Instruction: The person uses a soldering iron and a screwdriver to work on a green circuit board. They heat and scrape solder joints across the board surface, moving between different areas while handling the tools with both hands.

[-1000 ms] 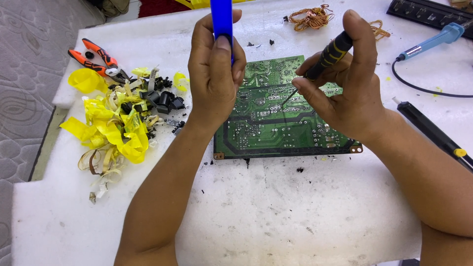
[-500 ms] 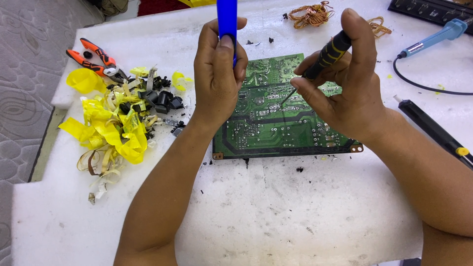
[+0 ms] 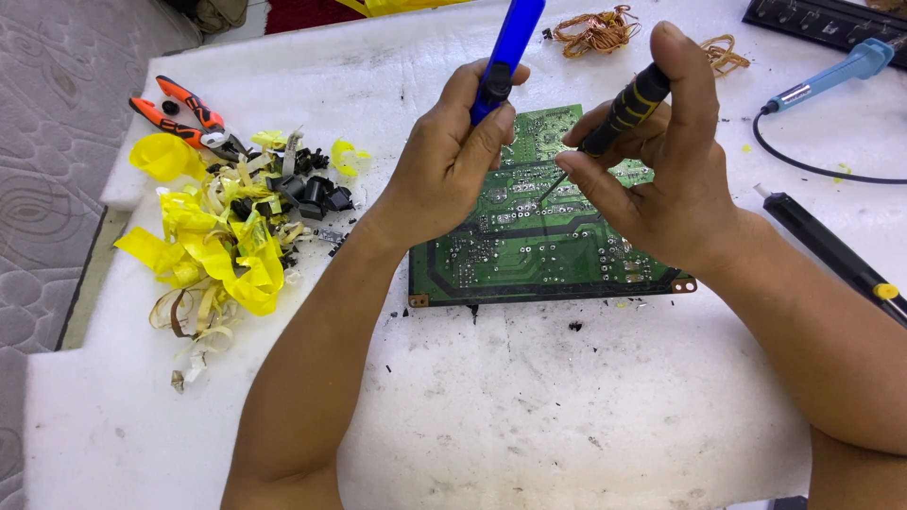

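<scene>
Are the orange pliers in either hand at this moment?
No, the orange pliers lie on the white table, left of the yellow tape scraps.

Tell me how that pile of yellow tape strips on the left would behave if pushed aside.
The yellow tape pile looks floppy: the strips curl and loop loosely, so it would probably crumple and slide rather than move as one piece. It seems light, likely to scatter. Small black parts mixed into it would probably tumble out across the white table.

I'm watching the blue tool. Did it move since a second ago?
Cannot tell. The blue tool in the left hand sits at the same spot over the green board; only the camera seems to shift.
</scene>
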